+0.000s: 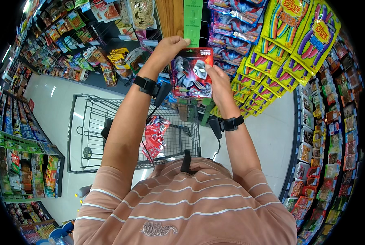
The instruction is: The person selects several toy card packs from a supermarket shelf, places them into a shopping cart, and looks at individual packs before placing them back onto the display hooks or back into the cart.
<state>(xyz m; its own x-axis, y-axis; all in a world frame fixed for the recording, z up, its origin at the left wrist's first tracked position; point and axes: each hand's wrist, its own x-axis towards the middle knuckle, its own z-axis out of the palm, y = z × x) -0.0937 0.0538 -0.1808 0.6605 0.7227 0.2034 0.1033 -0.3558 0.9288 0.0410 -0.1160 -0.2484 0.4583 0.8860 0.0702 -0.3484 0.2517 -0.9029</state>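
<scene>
My right hand grips a red and dark Ultraman packet by its right edge, thumb across the front. A silver-masked figure is printed on it. The packet hangs upright in front of a green plastic hanging strip. My left hand is at the strip's left edge, just above the packet's upper left corner. Its thumb lies on the strip, and the other fingers are curled and partly hidden. Below the packet stands a wire shopping cart holding several red packets.
Blue and red packets hang right of the strip, with yellow-green candy bags beyond. A wooden post stands behind my left hand. Snack shelves run at upper left, more shelving at left, and bins at right.
</scene>
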